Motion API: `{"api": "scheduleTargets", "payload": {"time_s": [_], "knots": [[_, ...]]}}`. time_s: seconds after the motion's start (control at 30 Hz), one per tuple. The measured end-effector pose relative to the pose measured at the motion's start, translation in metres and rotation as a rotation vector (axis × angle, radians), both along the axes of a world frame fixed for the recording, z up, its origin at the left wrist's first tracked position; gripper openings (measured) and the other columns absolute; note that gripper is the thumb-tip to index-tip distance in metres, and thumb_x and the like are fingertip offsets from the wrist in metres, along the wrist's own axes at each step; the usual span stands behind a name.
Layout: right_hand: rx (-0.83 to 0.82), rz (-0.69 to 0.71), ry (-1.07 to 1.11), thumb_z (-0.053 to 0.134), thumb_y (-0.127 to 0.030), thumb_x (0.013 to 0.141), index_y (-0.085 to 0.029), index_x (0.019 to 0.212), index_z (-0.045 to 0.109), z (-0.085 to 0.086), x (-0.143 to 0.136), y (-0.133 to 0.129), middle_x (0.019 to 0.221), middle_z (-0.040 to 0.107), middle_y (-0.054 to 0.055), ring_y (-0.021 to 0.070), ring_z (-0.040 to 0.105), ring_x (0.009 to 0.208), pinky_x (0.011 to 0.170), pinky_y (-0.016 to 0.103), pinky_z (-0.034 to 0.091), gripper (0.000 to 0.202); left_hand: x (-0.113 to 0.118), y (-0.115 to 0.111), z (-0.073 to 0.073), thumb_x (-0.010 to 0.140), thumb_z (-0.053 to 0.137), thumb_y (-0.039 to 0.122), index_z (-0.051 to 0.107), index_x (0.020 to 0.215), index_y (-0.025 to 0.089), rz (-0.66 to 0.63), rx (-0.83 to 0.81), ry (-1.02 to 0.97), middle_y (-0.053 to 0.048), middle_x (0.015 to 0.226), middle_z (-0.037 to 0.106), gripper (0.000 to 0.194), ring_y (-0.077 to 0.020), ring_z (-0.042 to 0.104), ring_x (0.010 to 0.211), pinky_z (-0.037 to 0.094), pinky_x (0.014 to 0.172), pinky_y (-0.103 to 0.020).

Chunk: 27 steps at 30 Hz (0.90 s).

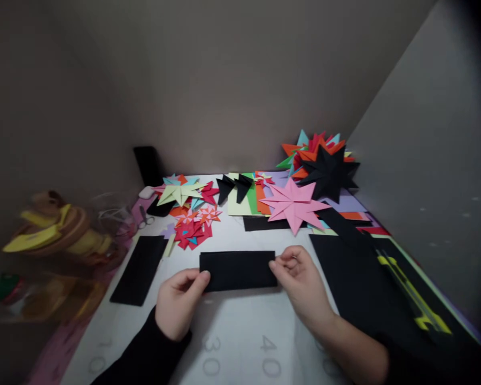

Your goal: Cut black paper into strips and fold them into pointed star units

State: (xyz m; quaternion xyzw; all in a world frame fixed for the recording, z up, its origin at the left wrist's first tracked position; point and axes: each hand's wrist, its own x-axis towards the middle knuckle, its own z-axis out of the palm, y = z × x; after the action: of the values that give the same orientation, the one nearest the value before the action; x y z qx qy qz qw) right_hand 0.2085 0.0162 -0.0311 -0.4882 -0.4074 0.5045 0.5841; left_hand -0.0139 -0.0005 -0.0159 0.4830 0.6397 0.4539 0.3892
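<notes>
A folded black paper strip is held level above the white work surface, its long side running left to right. My left hand pinches its left end between thumb and curled fingers. At the opposite end, my right hand grips the strip's right edge with thumb and fingertips. Left of my left hand lies another black paper rectangle. Beyond the strip are two small folded black paper pieces and a pink paper star.
Black sheets lie at right with a yellow-trimmed cutter on them. Stacked paper stars stand at the back right; more folded stars sit back left. A dark phone leans on the wall. Scissors lie left.
</notes>
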Motion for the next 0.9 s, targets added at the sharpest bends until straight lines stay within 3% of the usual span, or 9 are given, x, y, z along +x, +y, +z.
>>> {"api": "scheduleTargets", "payload": {"time_s": [0.2, 0.5, 0.9], "knots": [[-0.02, -0.03, -0.027, 0.071, -0.03, 0.071, -0.022, 0.078, 0.044, -0.0004, 0.0004, -0.0023, 0.064, 0.051, -0.004, 0.0083, 0.044, 0.051, 0.046, 0.019, 0.034, 0.029, -0.0005, 0.0025, -0.0021, 0.064, 0.072, 0.032, 0.064, 0.058, 0.016, 0.056, 0.035, -0.141, -0.003, 0.067, 0.066, 0.019, -0.0151, 0.058, 0.061, 0.046, 0.057, -0.024], [-0.01, -0.068, -0.071, 0.073, -0.027, 0.068, -0.022, 0.078, 0.047, -0.0089, 0.0038, -0.0067, 0.072, 0.056, 0.0, 0.0114, 0.052, 0.06, 0.051, 0.021, 0.04, 0.029, -0.0005, 0.0015, -0.0031, 0.057, 0.077, 0.03, 0.06, 0.052, 0.015, 0.132, -0.008, -0.25, -0.002, 0.065, 0.065, 0.023, -0.0137, 0.058, 0.061, 0.045, 0.06, -0.025], [-0.004, -0.065, -0.088, 0.074, -0.028, 0.067, -0.022, 0.077, 0.048, -0.0104, 0.005, -0.0087, 0.067, 0.054, -0.002, 0.0112, 0.05, 0.056, 0.05, 0.022, 0.039, 0.028, -0.0011, 0.0038, -0.0044, 0.053, 0.08, 0.028, 0.061, 0.053, 0.015, 0.134, -0.044, -0.398, -0.002, 0.067, 0.065, 0.023, -0.0128, 0.057, 0.06, 0.044, 0.059, -0.024]]}}
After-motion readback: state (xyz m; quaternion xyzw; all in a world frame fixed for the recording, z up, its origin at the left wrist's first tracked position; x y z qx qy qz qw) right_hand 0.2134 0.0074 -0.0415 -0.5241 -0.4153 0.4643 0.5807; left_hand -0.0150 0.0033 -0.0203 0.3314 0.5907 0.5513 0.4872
